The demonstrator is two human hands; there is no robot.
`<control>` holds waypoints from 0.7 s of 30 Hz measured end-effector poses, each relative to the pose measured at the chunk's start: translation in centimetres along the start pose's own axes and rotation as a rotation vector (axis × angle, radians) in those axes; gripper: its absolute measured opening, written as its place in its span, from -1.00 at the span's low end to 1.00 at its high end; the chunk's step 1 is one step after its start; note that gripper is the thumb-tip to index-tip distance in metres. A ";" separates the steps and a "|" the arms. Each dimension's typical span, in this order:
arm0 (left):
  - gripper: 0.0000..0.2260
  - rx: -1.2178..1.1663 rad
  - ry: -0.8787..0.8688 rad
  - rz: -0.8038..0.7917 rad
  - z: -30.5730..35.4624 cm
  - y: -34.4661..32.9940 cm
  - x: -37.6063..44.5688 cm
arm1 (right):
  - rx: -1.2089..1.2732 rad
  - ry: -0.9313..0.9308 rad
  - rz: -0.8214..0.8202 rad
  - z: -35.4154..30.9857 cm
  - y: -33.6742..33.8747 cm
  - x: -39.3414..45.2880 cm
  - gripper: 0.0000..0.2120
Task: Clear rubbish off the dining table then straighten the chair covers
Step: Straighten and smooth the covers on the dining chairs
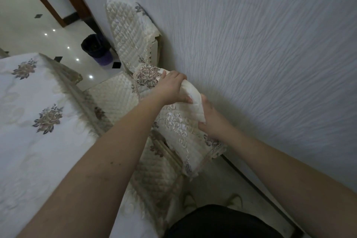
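A: Where do we hold the chair cover?

B: On the top edge of the nearest chair back. Our left hand has its grip closed on the fold there, and our right hand pinches the same edge lower down.

A: How much room is there?

B: Little. The wall is just beside the chair, and the tabletop is near on the left. A bin stands on the floor beyond the second covered chair.
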State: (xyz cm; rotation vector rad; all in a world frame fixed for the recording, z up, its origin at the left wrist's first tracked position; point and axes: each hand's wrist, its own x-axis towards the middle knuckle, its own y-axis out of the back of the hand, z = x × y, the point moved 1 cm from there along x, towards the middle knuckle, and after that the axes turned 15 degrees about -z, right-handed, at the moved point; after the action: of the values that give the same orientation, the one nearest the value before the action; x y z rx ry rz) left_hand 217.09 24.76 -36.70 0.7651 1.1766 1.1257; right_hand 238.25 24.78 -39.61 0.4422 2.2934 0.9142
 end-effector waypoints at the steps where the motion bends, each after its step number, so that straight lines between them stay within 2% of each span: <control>1: -0.21 -0.003 0.000 0.007 0.1 0.0 0.1 | 0.008 -0.001 -0.003 0.0 0.1 0.1 -0.08; 17: -0.19 -0.017 0.019 0.033 -1.2 -1.1 -1.8 | 0.049 0.002 -0.062 -1.5 -0.3 -0.1 -0.11; 21: -0.18 0.000 0.052 -0.006 -0.5 -0.6 -2.4 | 0.314 0.096 -0.021 -2.7 0.5 -0.4 -0.24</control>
State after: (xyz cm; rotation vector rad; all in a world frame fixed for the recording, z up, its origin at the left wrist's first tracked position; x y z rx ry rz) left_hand 216.80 22.27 -36.61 0.7353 1.2215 1.1464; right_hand 236.77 23.62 -37.53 0.5144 2.5353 0.5757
